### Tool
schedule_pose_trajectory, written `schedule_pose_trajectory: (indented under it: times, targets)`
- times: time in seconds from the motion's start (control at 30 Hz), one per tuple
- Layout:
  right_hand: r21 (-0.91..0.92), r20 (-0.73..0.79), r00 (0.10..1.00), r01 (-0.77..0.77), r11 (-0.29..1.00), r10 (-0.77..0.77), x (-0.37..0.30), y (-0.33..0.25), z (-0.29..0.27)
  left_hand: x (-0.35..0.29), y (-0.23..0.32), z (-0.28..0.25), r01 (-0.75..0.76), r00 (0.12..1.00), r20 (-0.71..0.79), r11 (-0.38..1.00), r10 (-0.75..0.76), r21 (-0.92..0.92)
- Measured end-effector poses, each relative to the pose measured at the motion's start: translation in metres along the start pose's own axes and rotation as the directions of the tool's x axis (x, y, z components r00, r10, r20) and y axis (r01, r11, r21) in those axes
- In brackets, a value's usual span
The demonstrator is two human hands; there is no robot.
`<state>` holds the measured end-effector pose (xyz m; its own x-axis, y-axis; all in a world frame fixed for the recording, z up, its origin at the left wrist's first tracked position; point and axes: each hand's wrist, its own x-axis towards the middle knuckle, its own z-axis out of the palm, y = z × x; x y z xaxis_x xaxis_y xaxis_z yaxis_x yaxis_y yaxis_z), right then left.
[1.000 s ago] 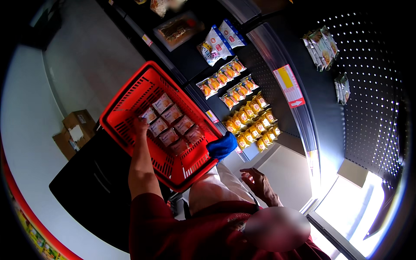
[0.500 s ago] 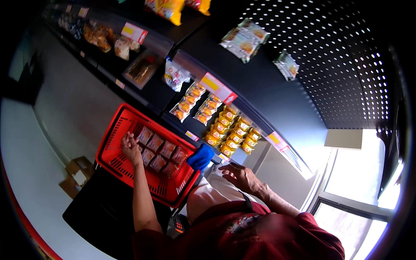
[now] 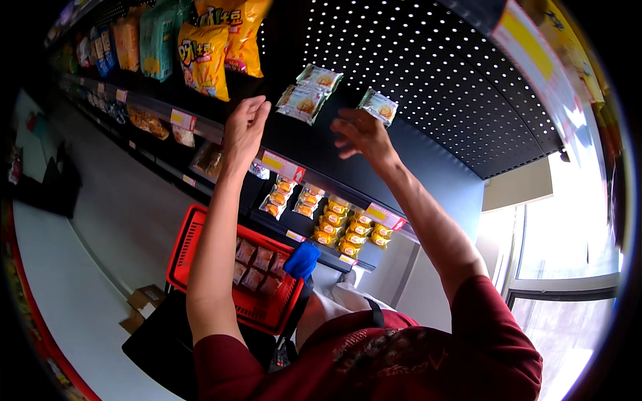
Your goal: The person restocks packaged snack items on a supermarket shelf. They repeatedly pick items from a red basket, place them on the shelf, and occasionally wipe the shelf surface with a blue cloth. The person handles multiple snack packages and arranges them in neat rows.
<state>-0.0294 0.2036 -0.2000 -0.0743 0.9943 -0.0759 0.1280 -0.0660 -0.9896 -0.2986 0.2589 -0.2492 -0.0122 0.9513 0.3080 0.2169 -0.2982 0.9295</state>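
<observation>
Both of my hands are raised over the dark shelf (image 3: 421, 164). My left hand (image 3: 245, 130), empty with fingers stretched out, is beside a pair of green-and-white biscuit packets (image 3: 301, 103). My right hand (image 3: 363, 137) has its fingers apart just in front of a single small green-and-white packet (image 3: 380, 107); whether it touches the packet, I cannot tell. Below my arms, the red shopping basket (image 3: 184, 247) holds several flat reddish packets (image 3: 254, 279) in rows. A blue cloth (image 3: 302, 260) hangs at the basket's right edge.
Yellow snack bags (image 3: 204, 63) stand left of the biscuit packets. On the lower shelf lie rows of small wrapped cakes (image 3: 330, 224). A perforated black panel (image 3: 428, 80) backs the shelf. An open cardboard box (image 3: 144, 304) sits on the floor, and a bright window (image 3: 558, 240) is at right.
My left hand has left the basket and risen to the upper shelf. My right hand has moved from near my lap up to the single packet. The view has shifted upward.
</observation>
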Motion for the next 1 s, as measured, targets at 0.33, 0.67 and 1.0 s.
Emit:
schedule_pose_trajectory:
  times: [0.33, 0.67, 1.0]
  targets:
    - [0.018, 0.001, 0.967, -0.254, 0.967, 0.254, 0.071, 0.011, 0.023, 0.061, -0.018, 0.035, 0.105, 0.951, 0.247, 0.948, -0.184, 0.302]
    - [0.034, 0.154, 0.986, -0.064, 0.997, 0.058, 0.037, 0.022, 0.012, 0.009, 0.002, 0.011, 0.191, 0.887, 0.42, 0.981, -0.191, 0.043]
    - [-0.032, 0.066, 0.977, 0.207, 0.978, -0.205, 0.009, 0.048, 0.015, -0.036, 0.038, 0.021, -0.103, 0.961, 0.275, 0.97, 0.04, 0.221]
